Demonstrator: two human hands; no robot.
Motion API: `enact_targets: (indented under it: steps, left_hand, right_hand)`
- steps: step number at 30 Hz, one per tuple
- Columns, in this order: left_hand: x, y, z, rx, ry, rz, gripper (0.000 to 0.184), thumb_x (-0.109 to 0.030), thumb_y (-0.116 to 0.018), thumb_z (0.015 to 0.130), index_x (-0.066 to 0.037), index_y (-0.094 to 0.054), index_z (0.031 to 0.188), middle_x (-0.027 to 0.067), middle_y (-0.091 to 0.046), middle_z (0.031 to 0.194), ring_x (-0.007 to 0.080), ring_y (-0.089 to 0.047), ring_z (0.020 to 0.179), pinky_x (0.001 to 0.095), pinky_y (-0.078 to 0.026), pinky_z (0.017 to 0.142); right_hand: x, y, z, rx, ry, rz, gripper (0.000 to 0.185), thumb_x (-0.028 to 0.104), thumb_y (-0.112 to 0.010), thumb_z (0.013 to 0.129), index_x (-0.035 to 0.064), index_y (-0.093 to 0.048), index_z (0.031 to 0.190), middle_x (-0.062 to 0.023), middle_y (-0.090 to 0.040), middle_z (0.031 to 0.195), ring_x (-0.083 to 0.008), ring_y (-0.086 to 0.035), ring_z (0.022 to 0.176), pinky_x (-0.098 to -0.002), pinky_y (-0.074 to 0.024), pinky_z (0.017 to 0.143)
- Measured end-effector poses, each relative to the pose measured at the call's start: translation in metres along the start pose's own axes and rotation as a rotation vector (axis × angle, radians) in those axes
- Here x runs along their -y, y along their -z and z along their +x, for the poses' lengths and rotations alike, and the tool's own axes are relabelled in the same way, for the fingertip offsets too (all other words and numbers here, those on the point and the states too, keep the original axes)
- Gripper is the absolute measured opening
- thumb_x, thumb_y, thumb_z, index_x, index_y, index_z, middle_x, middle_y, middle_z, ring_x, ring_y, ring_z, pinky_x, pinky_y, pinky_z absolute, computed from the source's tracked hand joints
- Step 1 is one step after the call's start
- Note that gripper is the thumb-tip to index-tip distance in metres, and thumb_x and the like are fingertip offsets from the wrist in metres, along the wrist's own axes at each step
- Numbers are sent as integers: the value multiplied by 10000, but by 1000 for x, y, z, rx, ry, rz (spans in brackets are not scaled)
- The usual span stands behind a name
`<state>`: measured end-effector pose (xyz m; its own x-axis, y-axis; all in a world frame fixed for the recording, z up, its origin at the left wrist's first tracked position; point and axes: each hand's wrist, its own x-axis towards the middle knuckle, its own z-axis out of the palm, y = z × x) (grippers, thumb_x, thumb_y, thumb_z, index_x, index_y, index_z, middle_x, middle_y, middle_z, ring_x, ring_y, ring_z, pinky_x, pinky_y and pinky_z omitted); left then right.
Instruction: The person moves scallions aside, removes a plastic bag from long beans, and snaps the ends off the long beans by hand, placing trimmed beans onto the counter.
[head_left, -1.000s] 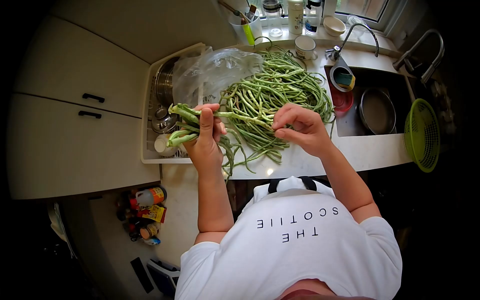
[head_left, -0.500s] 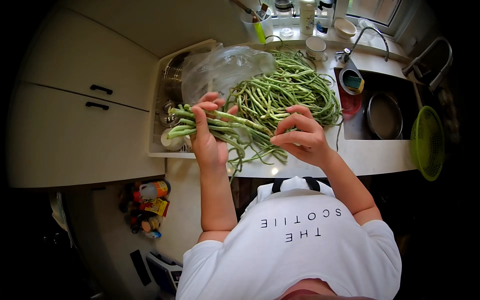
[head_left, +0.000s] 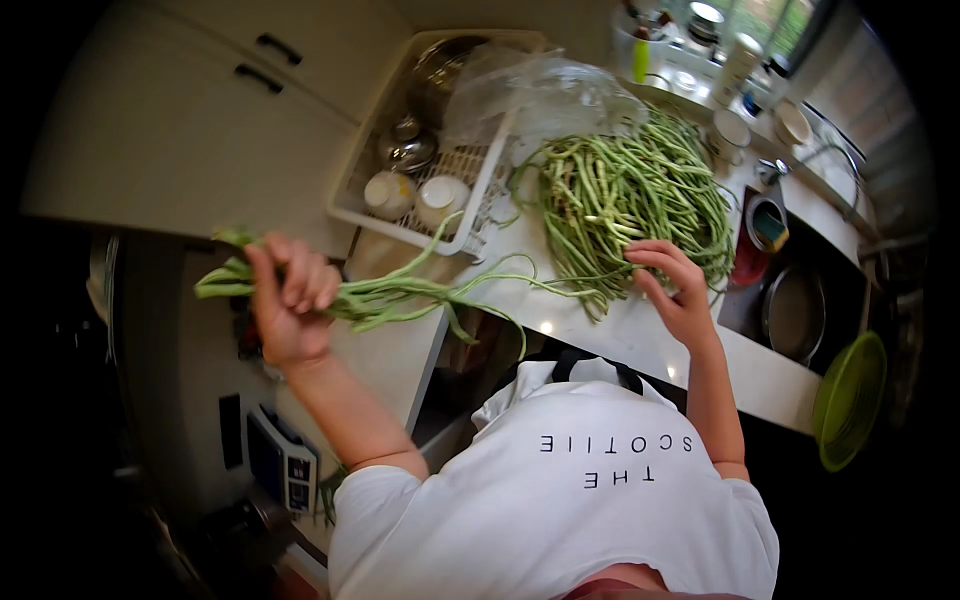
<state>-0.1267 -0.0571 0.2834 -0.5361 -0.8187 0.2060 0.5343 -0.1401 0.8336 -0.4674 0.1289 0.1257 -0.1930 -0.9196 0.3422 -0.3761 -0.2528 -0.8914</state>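
My left hand [head_left: 292, 305], out to the left, is wrapped round a bunch of long green beans [head_left: 385, 303]. Their cut-looking thick ends stick out past the thumb side, and the thin tails trail right over the counter edge. A large tangled pile of long beans [head_left: 635, 200] lies on the white counter. At its front edge hovers my right hand [head_left: 680, 297], its thumb and fingers apart with nothing plainly held. Whether the right fingertips touch the beans I cannot tell.
Behind the left hand stands a white dish rack [head_left: 345, 205] with bowls and metal ware. A clear plastic bag [head_left: 560, 95] lies by the pile. To the right are the sink [head_left: 845, 285] and a green colander [head_left: 850, 400]. A scale [head_left: 282, 460] sits at lower left.
My left hand has swung left with the bean bunch, away from the pile, and closed round it. My right hand has let go of the bean it pinched. The view has turned.
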Motion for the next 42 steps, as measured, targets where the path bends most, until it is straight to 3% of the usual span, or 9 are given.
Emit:
enact_targets:
  steps: [8,16,19,20,21,25,33,37,42]
  left_hand:
    - [-150,-7,-94,-376,-239,770,272,-306,-408,1064,-86,-527,959,-55,-334,568,34,-252,457,197,-272,457]
    - [-149,-8,-88,-587,-231,1430,238,-272,-572,996,-65,-683,958,-59,-449,619,14,-368,525,203,-273,500]
    - [-86,35,-68,-692,-52,1484,209,-286,-647,949,-87,-711,941,-50,-586,748,28,-487,649,209,-365,577]
    - [-62,43,-59,-718,215,1430,229,-284,-674,926,-58,-707,948,-27,-611,758,52,-515,668,230,-393,593]
    - [-29,87,-58,-449,140,1588,277,-302,-679,917,-32,-697,978,24,-649,762,99,-564,682,281,-443,616]
    - [120,217,-66,-509,454,1770,346,-366,-665,881,-53,-674,1028,212,-687,837,383,-674,811,473,-516,715]
    - [225,274,-40,-985,482,1722,347,-254,-693,836,-108,-610,1140,162,-703,930,381,-672,866,491,-524,744]
    - [238,293,-40,-763,609,1762,767,-335,-835,683,-114,-490,1332,182,-531,1321,357,-522,1211,467,-448,977]
    - [228,292,-66,-606,456,1833,1070,-407,-882,594,-91,-346,1464,172,-430,1418,352,-382,1334,527,-212,1145]
  right_hand:
    - [-36,-3,3,48,-171,-61,155,-11,-624,881,-20,-677,1027,-131,-667,1039,-250,-648,967,-317,-485,865]
    - [-24,-31,26,246,-152,-104,173,-12,-620,890,1,-662,1058,-112,-661,1018,-246,-643,908,-296,-494,782]
    - [-28,-42,20,298,-119,-91,156,-18,-618,891,-4,-664,1039,-115,-657,1008,-254,-641,890,-294,-496,761]
    - [-28,-44,17,313,-161,-70,143,-19,-616,891,-14,-663,1025,-124,-655,997,-269,-640,882,-305,-495,769]
    - [-30,-46,14,316,-157,-70,143,-19,-616,891,-14,-663,1025,-124,-655,997,-269,-640,882,-305,-495,769]
    - [-31,-44,2,341,-211,-95,135,-16,-616,890,-31,-662,1017,-139,-656,974,-294,-639,876,-320,-491,788]
    - [-32,-31,-2,282,-242,-193,132,-33,-610,885,-36,-658,1008,-141,-667,966,-271,-651,866,-310,-496,789]
    - [-33,-38,-6,295,-225,-188,136,-35,-612,883,-34,-659,1010,-140,-674,979,-270,-655,888,-304,-492,804]
    - [-31,-33,-7,278,-289,-195,139,-44,-607,881,-27,-662,1008,-137,-673,973,-270,-656,888,-303,-491,810]
